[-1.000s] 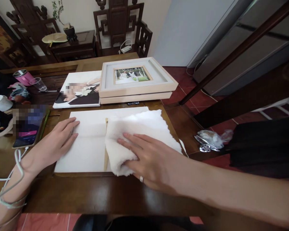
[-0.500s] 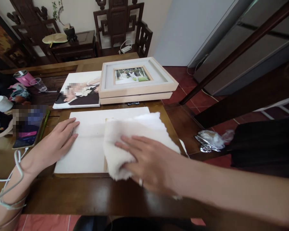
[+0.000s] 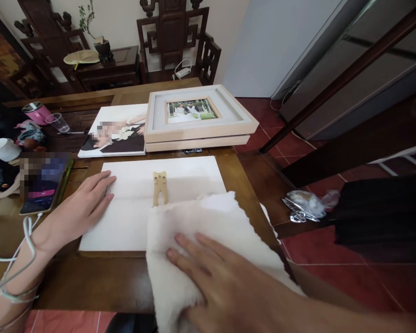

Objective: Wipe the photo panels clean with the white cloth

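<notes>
A white panel [image 3: 125, 222] lies flat on the wooden table, with a beige stand leg [image 3: 160, 187] attached to its surface, forked at the lower end. My left hand [image 3: 90, 196] rests on the panel's left edge, fingers stretched out. Under my right hand [image 3: 208, 273] is a white fluffy cloth [image 3: 169, 231], which the hand presses and grips, the thumb side tucked into a fold. The cloth covers the panel's lower right part and hangs over its near edge. Part of the leg's lower end touches or meets the cloth's border.
Behind the panel are a stack of light wood picture frames [image 3: 201, 134] and a photo panel [image 3: 116, 132]. To the left lie a phone [image 3: 38, 199] with a white cable [image 3: 27, 231], a white cup [image 3: 3, 149], a clear plastic cup [image 3: 58, 122] and a pink mug [image 3: 37, 113].
My right hand has drawn the cloth toward me, off the upper part of the panel, so the beige stand leg now shows. My left hand has stayed on the panel's edge.
</notes>
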### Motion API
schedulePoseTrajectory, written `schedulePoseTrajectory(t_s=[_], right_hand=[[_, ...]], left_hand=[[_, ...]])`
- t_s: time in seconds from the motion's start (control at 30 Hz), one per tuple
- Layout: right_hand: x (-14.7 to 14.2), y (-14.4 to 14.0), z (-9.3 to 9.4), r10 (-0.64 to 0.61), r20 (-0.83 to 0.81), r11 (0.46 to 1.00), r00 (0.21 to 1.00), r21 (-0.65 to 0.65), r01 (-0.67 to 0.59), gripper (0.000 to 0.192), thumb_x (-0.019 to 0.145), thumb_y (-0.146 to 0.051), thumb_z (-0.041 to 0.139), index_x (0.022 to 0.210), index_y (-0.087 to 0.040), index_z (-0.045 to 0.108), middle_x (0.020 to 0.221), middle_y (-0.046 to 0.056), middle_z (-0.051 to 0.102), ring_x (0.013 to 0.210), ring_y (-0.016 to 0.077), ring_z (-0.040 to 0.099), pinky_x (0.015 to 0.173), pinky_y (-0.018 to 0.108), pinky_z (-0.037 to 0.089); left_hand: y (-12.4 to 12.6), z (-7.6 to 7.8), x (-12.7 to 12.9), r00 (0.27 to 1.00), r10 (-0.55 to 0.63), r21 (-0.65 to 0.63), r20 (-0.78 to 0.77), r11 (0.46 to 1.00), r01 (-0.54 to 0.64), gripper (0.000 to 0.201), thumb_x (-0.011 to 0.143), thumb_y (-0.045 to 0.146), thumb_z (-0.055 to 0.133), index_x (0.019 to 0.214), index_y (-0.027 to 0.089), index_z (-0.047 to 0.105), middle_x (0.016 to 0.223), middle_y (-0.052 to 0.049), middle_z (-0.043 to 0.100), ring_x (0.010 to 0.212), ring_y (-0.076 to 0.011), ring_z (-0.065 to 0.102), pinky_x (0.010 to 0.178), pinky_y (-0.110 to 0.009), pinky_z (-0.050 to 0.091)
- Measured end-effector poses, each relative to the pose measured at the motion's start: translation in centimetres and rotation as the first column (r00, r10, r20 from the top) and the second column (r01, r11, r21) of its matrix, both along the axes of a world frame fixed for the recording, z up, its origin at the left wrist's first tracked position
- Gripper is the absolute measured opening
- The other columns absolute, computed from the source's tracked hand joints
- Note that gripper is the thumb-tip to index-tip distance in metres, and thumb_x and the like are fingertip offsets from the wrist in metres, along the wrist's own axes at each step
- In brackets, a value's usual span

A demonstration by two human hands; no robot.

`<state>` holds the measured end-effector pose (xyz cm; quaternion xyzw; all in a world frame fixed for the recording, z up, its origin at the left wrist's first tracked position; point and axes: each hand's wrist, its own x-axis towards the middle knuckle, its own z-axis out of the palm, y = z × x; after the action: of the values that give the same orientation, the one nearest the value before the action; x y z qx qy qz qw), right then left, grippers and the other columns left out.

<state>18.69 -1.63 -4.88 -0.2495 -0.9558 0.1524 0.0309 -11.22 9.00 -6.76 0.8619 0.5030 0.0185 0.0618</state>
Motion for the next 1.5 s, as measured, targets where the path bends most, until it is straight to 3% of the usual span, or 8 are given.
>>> schedulePoseTrajectory(t_s=[0.23, 0.4, 0.47, 0.63, 0.77, 0.97, 1.3, 1.5], right_hand=[[2.3, 6.8, -0.5, -0.264, 0.161, 0.954, 0.951, 0.187, 0.234, 0.058, 0.063, 0.01, 0.069, 0.114, -0.019, 0.067, 0.154, 0.02, 0.033, 0.137, 0.0482, 0.032, 0.097, 0.067, 0.043], [2.6, 4.9, -2.8, -0.324, 0.041, 0.866, 0.945, 0.416, 0.278, 0.027, 0.075, -0.003, 0.07, 0.098, -0.018, 0.073, 0.148, 0.02, 0.043, 0.131, 0.0519, 0.04, 0.092, 0.071, 0.045], [2.0, 2.3, -3.1, -0.3, -0.066, 0.866, 0.952, 0.398, 0.301, 0.004, 0.08, -0.016, 0.072, 0.081, -0.018, 0.074, 0.144, 0.02, 0.049, 0.128, 0.0525, 0.044, 0.09, 0.073, 0.045], [1.6, -2.0, -2.1, -0.229, -0.09, 0.937, 0.969, 0.249, 0.245, 0.015, 0.086, -0.032, 0.065, 0.077, -0.024, 0.074, 0.139, 0.015, 0.055, 0.12, 0.0497, 0.053, 0.078, 0.068, 0.053], [2.4, 1.3, -1.5, -0.219, -0.039, 0.949, 0.975, 0.224, 0.222, 0.007, 0.08, -0.023, 0.071, 0.085, -0.024, 0.075, 0.138, 0.016, 0.056, 0.12, 0.0497, 0.053, 0.08, 0.067, 0.053], [3.5, 7.9, -2.1, -0.267, 0.108, 0.914, 0.958, 0.342, 0.217, 0.043, 0.072, 0.007, 0.063, 0.107, -0.017, 0.073, 0.151, 0.019, 0.038, 0.136, 0.05, 0.032, 0.1, 0.069, 0.04], [1.3, -1.7, -0.7, -0.19, -0.076, 0.95, 0.979, 0.236, 0.203, 0.016, 0.086, -0.029, 0.062, 0.077, -0.022, 0.073, 0.132, 0.017, 0.061, 0.115, 0.0469, 0.059, 0.077, 0.061, 0.058], [0.8, 3.7, 0.4, -0.244, 0.1, 0.967, 0.965, 0.094, 0.235, 0.05, 0.072, -0.015, 0.073, 0.121, -0.015, 0.064, 0.15, 0.028, 0.035, 0.138, 0.0481, 0.03, 0.101, 0.066, 0.04]], left_hand=[[-0.2, 0.2, 0.0, 1.0, 0.009, -0.008, -0.005, 1.0, -0.009, 0.055, 0.099, 0.045, 0.027, 0.141, 0.013, 0.04, 0.15, -0.014, 0.037, 0.14, -0.0266, 0.035, 0.119, -0.044, 0.027], [-0.1, 0.2, -0.1, 1.0, 0.004, -0.001, -0.002, 1.0, -0.004, 0.054, 0.099, 0.045, 0.027, 0.142, 0.014, 0.039, 0.15, -0.014, 0.037, 0.14, -0.0264, 0.035, 0.118, -0.044, 0.028], [-0.1, 0.1, 0.0, 1.0, 0.001, 0.003, -0.005, 1.0, -0.001, 0.054, 0.099, 0.045, 0.027, 0.141, 0.013, 0.039, 0.15, -0.014, 0.037, 0.14, -0.027, 0.035, 0.118, -0.044, 0.029], [0.0, 0.0, 0.3, 1.0, 0.002, 0.01, -0.012, 1.0, -0.001, 0.055, 0.099, 0.045, 0.026, 0.14, 0.012, 0.039, 0.148, -0.016, 0.038, 0.14, -0.0279, 0.036, 0.117, -0.045, 0.03], [-0.1, 0.0, 0.2, 1.0, -0.006, 0.014, -0.013, 1.0, 0.006, 0.055, 0.098, 0.045, 0.026, 0.14, 0.012, 0.039, 0.148, -0.016, 0.039, 0.141, -0.0274, 0.035, 0.118, -0.044, 0.029], [-0.2, 0.1, 0.1, 1.0, -0.005, 0.022, -0.01, 1.0, 0.005, 0.055, 0.098, 0.045, 0.026, 0.141, 0.013, 0.04, 0.149, -0.015, 0.039, 0.141, -0.0276, 0.035, 0.118, -0.046, 0.029], [-0.3, -0.1, 0.2, 1.0, -0.019, 0.041, 0.003, 0.999, 0.018, 0.054, 0.097, 0.043, 0.027, 0.14, 0.012, 0.041, 0.148, -0.017, 0.041, 0.141, -0.0296, 0.036, 0.117, -0.047, 0.031], [-0.3, 0.0, 0.5, 1.0, -0.002, 0.026, 0.009, 1.0, 0.002, 0.054, 0.097, 0.044, 0.025, 0.141, 0.016, 0.039, 0.149, -0.015, 0.04, 0.142, -0.0298, 0.034, 0.117, -0.049, 0.031]])
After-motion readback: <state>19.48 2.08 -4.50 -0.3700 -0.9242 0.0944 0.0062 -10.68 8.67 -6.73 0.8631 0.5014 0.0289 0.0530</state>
